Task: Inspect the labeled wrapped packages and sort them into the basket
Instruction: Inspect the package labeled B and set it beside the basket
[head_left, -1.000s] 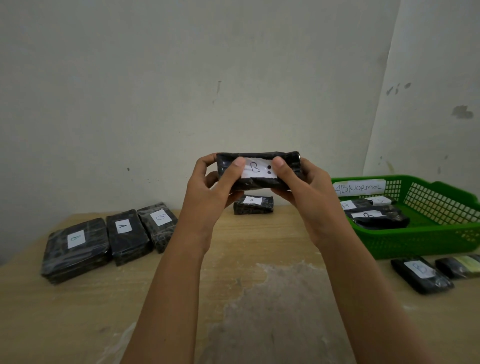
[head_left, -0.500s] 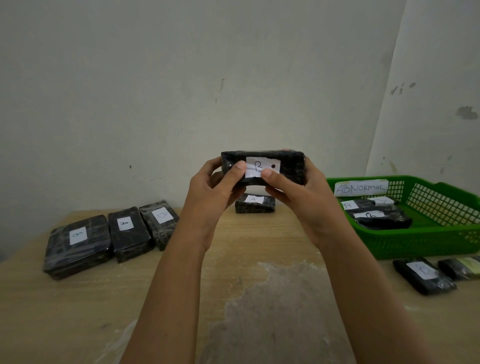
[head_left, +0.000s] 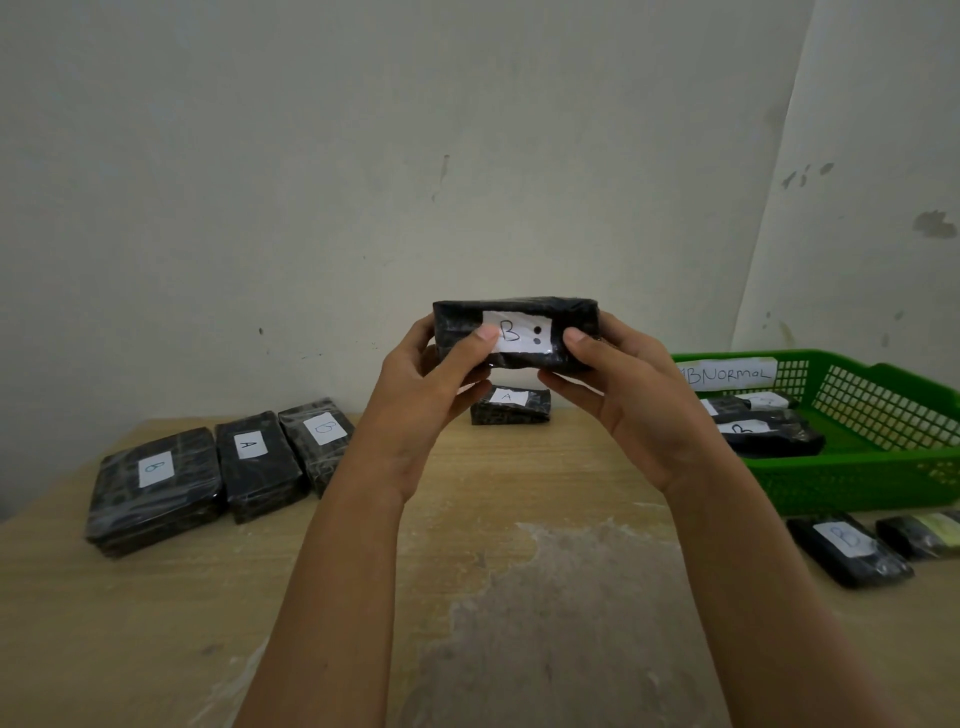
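Pale plaster wall (head_left: 311, 182), scuffed in places, rises behind a worn wooden table (head_left: 519, 519). Above the table's middle, both hands hold up a black wrapped package (head_left: 519, 310), raised well clear of the surface with its white label (head_left: 511, 335) facing the camera; the label reads "B" with two dark dots beside it. The left hand (head_left: 415, 410) grips the package's left end, thumb pressed on the front just at the label's edge and the other fingers (head_left: 423, 332) curled round behind. The right hand (head_left: 639, 410) grips the right end the same way, thumb on the front, fingers wrapped under and behind.

Directly below and behind the held package, a small package marked "A" (head_left: 511, 408) lies near the wall. On the left stand three larger packages side by side, touching: one marked "B" (head_left: 156, 488), one marked "A" (head_left: 254, 462), and another "B" (head_left: 317, 441). On the right sits a green plastic basket (head_left: 857, 483) with a paper tag (head_left: 727, 373) reading "ABNORMOL"; several labelled packages (head_left: 769, 439) lie inside it. Just in front of the basket lie a package marked "B" (head_left: 849, 548) and a dark one with a yellowish patch (head_left: 924, 538).
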